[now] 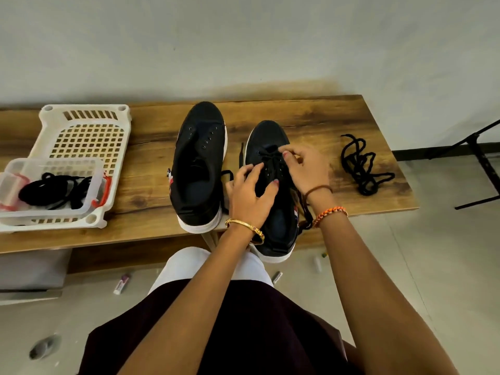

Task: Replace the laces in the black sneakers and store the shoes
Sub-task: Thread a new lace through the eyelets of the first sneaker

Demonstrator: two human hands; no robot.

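Wooden surface (311, 115) set against a pale wall. White perforated basket (81, 131) at its left end, holding a clear lidless box (89, 185) with coiled black laces (51, 190) inside. Two black sneakers with white soles stand side by side, toes toward the wall: the left sneaker (200, 163) unlaced, eyelets bare; the right sneaker (273, 239) with its heel overhanging the near edge. Left hand (249, 193), fingers curled, pinches a black lace (270, 155) at the eyelets; right hand (305, 166) pinches the same lace nearer the toe. A loose lace (362, 166) lies tangled to the right, well apart from the shoes.
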